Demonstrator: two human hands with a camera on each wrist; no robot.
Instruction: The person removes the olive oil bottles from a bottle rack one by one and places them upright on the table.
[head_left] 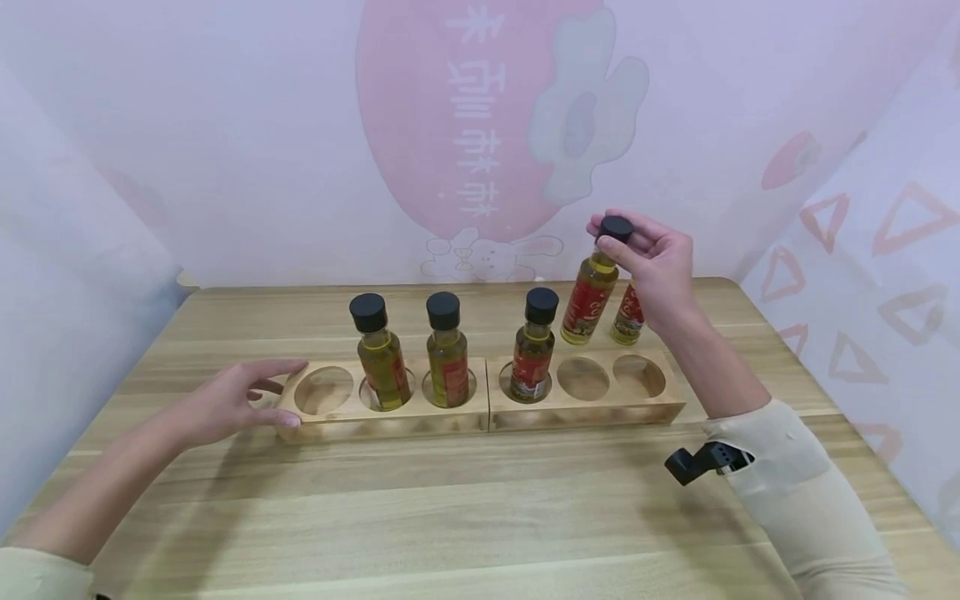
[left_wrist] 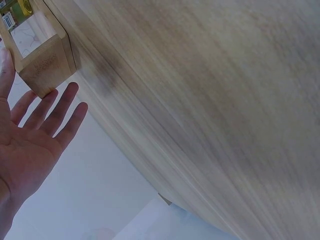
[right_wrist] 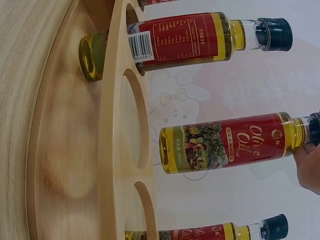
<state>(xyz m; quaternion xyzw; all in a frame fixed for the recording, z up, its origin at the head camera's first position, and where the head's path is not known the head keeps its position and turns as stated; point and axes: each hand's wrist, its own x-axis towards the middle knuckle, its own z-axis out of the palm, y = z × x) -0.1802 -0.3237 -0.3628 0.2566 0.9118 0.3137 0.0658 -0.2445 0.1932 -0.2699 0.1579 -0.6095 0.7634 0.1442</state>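
My right hand (head_left: 660,262) pinches an olive oil bottle (right_wrist: 225,145) near its black cap. The bottle hangs slightly tilted behind the right wooden rack (head_left: 652,411), its red label showing in the right wrist view. My left hand (head_left: 225,404) touches the end of the left wooden rack (head_left: 397,425), thumb at the front corner, fingers straight and spread in the left wrist view. Two bottles, one on the left (head_left: 385,367) and one on the right (head_left: 447,371), stand in the left rack's middle and right holes. Another bottle (head_left: 531,362) stands in the right rack's left hole.
Behind the right rack stands one more olive oil bottle (head_left: 628,317), partly hidden by my right hand. Both racks meet end to end on the wooden table (head_left: 450,517). A pale printed backdrop (head_left: 262,167) rises along the table's far edge.
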